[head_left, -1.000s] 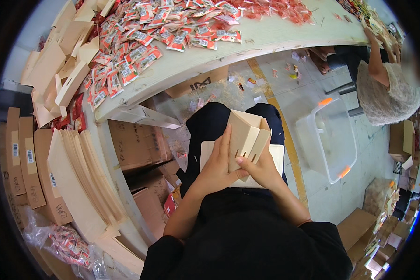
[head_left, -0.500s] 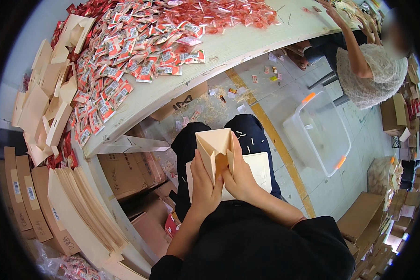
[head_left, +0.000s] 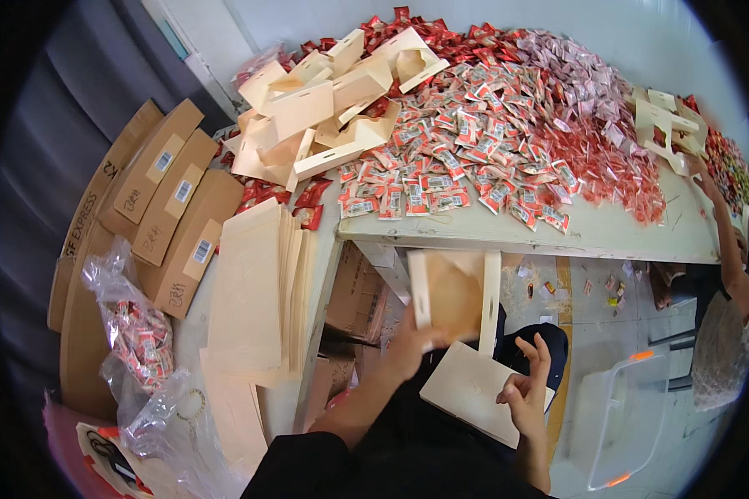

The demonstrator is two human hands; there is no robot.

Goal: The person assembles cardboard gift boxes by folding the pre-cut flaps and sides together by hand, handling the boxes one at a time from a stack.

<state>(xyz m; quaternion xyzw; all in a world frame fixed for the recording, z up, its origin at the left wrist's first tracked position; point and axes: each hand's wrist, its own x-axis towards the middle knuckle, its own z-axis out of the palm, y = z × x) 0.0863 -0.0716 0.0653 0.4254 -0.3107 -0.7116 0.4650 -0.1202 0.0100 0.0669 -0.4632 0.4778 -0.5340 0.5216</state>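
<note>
My left hand (head_left: 409, 345), a little blurred, grips the lower left side of an open cream cardboard box (head_left: 458, 301). The box is held up in front of the table edge; its hollow faces me and a slot shows in its left rim. My right hand (head_left: 527, 391) is apart from the box, with some fingers raised and spread, others bent, and nothing in it. Under that hand, a flat cream board or stack (head_left: 466, 387) lies across my lap. Similar folded boxes (head_left: 304, 108) are heaped on the table, and flat cream card blanks (head_left: 245, 291) are stacked at my left.
Small red and white packets (head_left: 474, 141) cover much of the white table (head_left: 508, 234). Brown cartons (head_left: 175, 200) and a clear plastic bag (head_left: 141, 333) stand at the left. A clear bin (head_left: 616, 416) sits on the floor. Another person's arm (head_left: 720, 216) reaches over the table's right end.
The view has swung left. My right hand has let go of the box, which both hands held before. My left hand has carried it up off my lap toward the table.
</note>
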